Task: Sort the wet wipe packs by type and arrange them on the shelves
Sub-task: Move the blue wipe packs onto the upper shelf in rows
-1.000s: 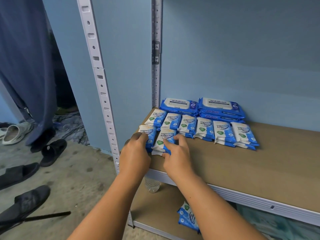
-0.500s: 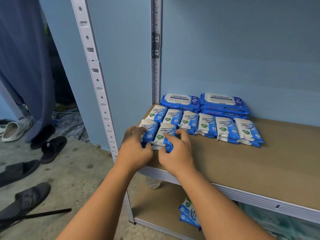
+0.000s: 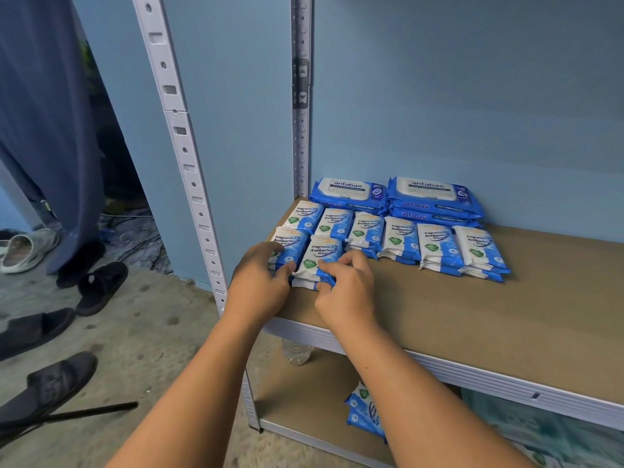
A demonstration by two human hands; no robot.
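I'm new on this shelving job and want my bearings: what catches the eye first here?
The left hand and right hand stand out first, fingers curled on the front stacks of small white-and-blue antibacterial wipe packs at the brown wooden shelf's front left corner. Behind them, large blue antabax wipe packs are stacked against the pale blue wall. Black sandals lie on the concrete floor to the left.

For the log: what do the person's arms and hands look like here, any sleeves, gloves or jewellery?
The left forearm and right forearm are bare down to the frame's bottom edge; no sleeve shows. The left hand and right hand are ungloved, with no watch, ring or wristband visible.
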